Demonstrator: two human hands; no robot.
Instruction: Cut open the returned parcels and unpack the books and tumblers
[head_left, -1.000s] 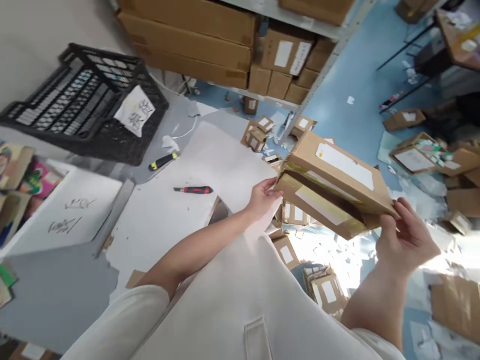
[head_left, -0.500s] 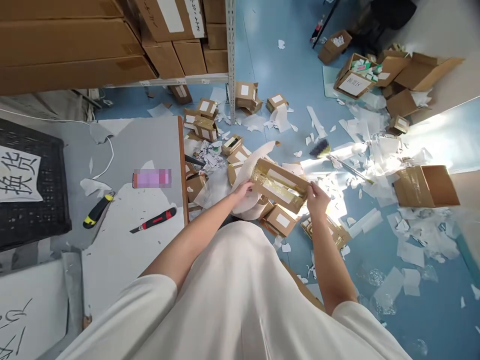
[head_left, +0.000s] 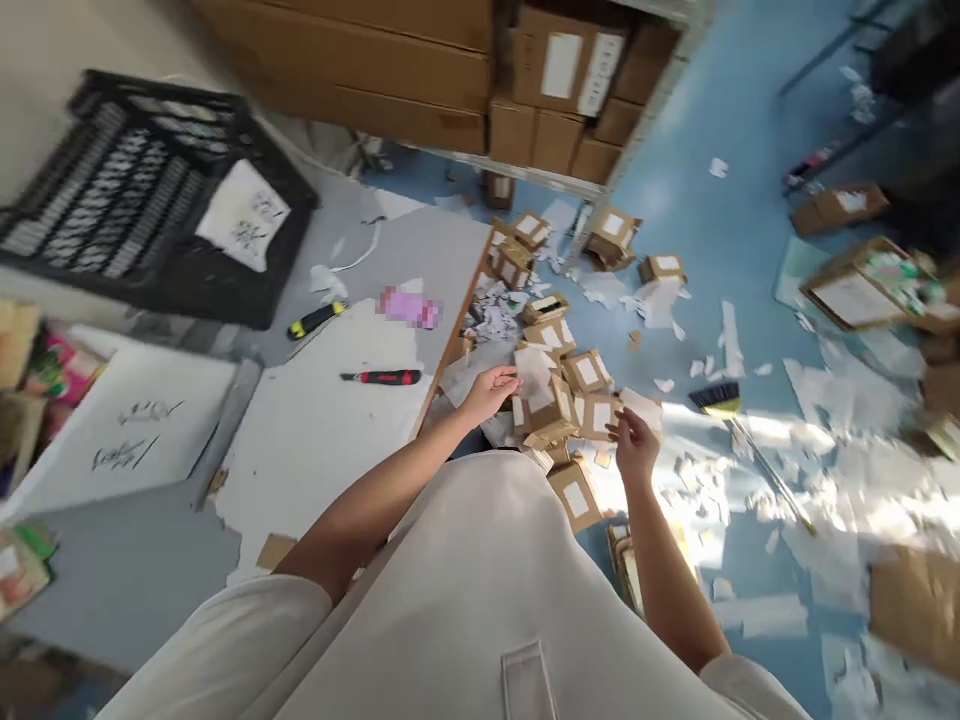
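My left hand (head_left: pixel 491 393) is above the near edge of the box pile, fingers stretched out and holding nothing. A taped cardboard box (head_left: pixel 555 412), partly covered by a white sheet (head_left: pixel 533 376), lies just to its right. My right hand (head_left: pixel 636 445) hangs beside a labelled brown box (head_left: pixel 600 416), its fingers loosely apart with nothing visible in them. Several more small boxes with white labels lie heaped on the floor between and beyond the hands, among them a box (head_left: pixel 586 372) and a nearer box (head_left: pixel 576 496).
On the table (head_left: pixel 330 480) at left lie a red-black utility knife (head_left: pixel 386 377), a yellow-black cutter (head_left: pixel 316 320) and a blurred pink item (head_left: pixel 409 307). A black crate (head_left: pixel 281 255) stands behind them. Shelving (head_left: pixel 555 172) with cartons is ahead; a broom (head_left: pixel 765 460) and paper scraps litter the floor.
The long taped box that both hands held has been let go, and the hands are apart and empty. My view has turned left, shifting the table and crate rightward in the picture.
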